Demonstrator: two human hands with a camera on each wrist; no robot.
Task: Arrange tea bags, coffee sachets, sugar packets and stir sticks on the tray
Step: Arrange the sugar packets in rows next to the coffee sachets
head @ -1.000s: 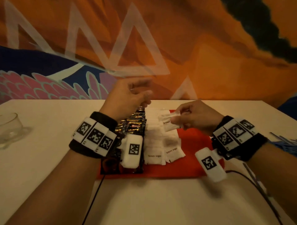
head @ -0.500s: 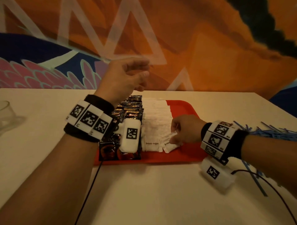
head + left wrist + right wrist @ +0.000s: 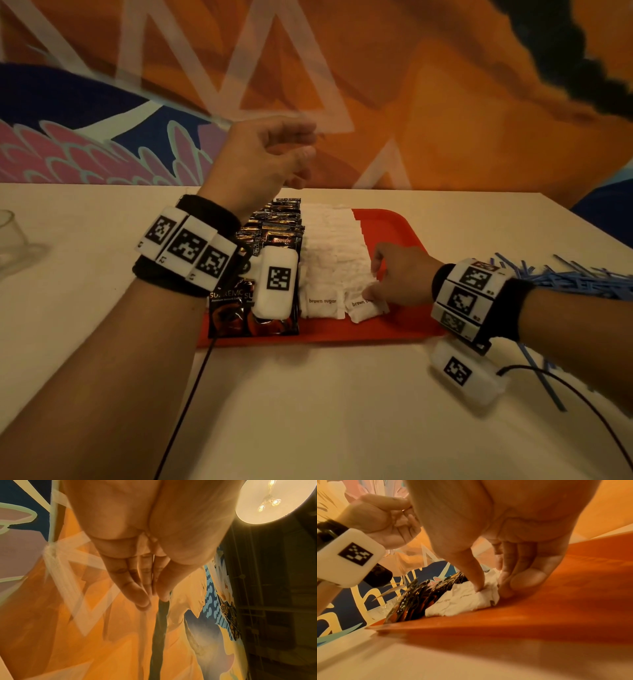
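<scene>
A white brown sugar packet (image 3: 364,308) is pinned down on the red tray (image 3: 394,226), at the near end of the second white row, a bit right of centre in the head view. It's being pressed from above by the right hand (image 3: 400,274): in the right wrist view the thumb (image 3: 476,577) is planted on top of the packet (image 3: 471,599) and the curled fingers (image 3: 518,582) are tucked against its right edge, so it looks lightly pinched between them. Just left of it, another sugar packet (image 3: 322,303) sits at the front of a tidy white column, and further left a row of dark coffee sachets (image 3: 253,308) is lined up. The left hand (image 3: 263,161) is held up in the upper middle of the frame, well above the tray, fingers loosely curled, nothing gripped. Blue stir sticks (image 3: 582,281) are piled on the table (image 3: 308,411) at the right edge. A glass (image 3: 10,233) can be seen far left.
</scene>
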